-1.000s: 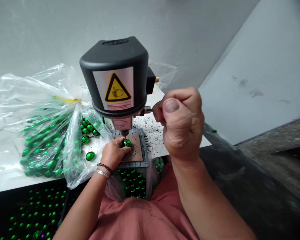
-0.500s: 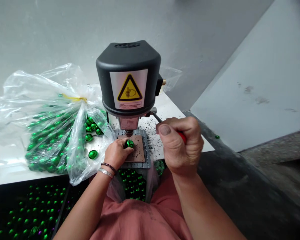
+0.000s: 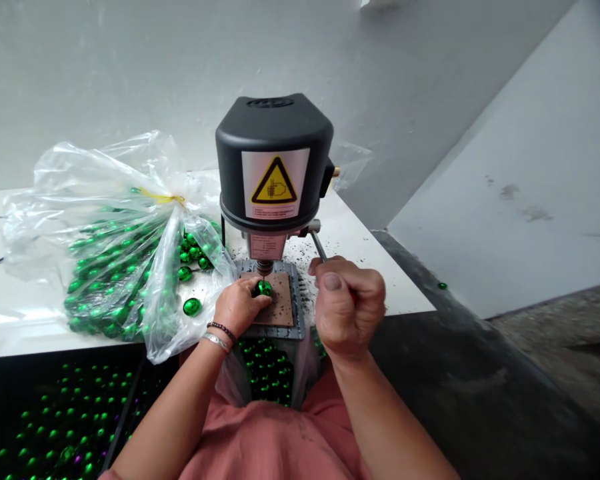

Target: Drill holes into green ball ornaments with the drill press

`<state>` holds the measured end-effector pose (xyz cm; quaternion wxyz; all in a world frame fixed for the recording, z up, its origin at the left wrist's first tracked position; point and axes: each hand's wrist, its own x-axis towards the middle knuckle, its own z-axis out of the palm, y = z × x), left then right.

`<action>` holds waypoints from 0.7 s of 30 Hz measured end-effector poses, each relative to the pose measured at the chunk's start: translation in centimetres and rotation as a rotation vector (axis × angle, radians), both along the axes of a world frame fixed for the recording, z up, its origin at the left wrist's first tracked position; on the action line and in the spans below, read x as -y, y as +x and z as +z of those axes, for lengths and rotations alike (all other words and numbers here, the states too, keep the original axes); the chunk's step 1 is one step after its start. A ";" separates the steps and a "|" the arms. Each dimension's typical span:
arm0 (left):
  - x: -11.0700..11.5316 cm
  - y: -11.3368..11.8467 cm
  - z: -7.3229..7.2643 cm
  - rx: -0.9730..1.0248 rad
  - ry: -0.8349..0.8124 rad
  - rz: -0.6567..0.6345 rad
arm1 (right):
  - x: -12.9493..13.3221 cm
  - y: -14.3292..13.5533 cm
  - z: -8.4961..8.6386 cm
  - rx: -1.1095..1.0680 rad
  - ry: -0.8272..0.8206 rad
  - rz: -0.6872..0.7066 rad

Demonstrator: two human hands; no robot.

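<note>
My left hand [image 3: 240, 305] pinches a shiny green ball [image 3: 265, 288] on a brown board [image 3: 283, 307] under the bit of a black drill press [image 3: 275, 167]. The thin drill bit [image 3: 264, 275] comes down to the top of the ball; whether it has entered, I cannot tell. My right hand [image 3: 350, 303] is wrapped round the drill press lever [image 3: 319, 247] on the machine's right side. Its red knob is mostly hidden in my fist. Dark shavings lie on the board and around the base plate [image 3: 300, 313].
A clear plastic bag [image 3: 105, 167] full of green balls, tied with yellow, lies left on the white table [image 3: 380, 287]. A few loose balls [image 3: 192, 307] sit beside it. More balls fill a black container [image 3: 130, 373] below and a bag [image 3: 267, 373] at my lap.
My right hand has drawn the lever down and slightly left. My left hand still holds the ball in place. The whole view has shifted a little.
</note>
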<state>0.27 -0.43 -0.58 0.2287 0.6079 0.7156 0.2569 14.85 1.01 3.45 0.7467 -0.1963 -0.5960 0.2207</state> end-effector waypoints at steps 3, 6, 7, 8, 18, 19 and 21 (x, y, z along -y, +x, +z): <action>-0.1 -0.1 -0.3 0.015 0.018 0.002 | -0.3 0.0 2.6 0.009 -0.018 -0.083; 0.1 -0.1 -0.2 0.054 0.036 0.035 | -1.2 0.0 6.5 0.056 -0.142 -0.147; 0.3 -0.1 -0.1 0.065 0.040 0.044 | -1.6 -0.1 7.6 0.071 -0.167 -0.120; 0.6 -0.2 0.2 0.077 0.042 0.041 | -2.1 -0.1 8.5 0.075 -0.181 -0.084; 3.4 -2.4 1.9 0.473 -0.214 -0.215 | -2.9 -0.4 9.2 0.042 -0.237 0.006; 3.2 -2.4 1.8 0.519 -0.176 -0.124 | -2.9 -0.4 9.2 0.048 -0.238 0.007; 2.9 -2.2 1.4 0.659 -0.113 0.049 | -2.8 -0.3 9.3 0.047 -0.236 0.009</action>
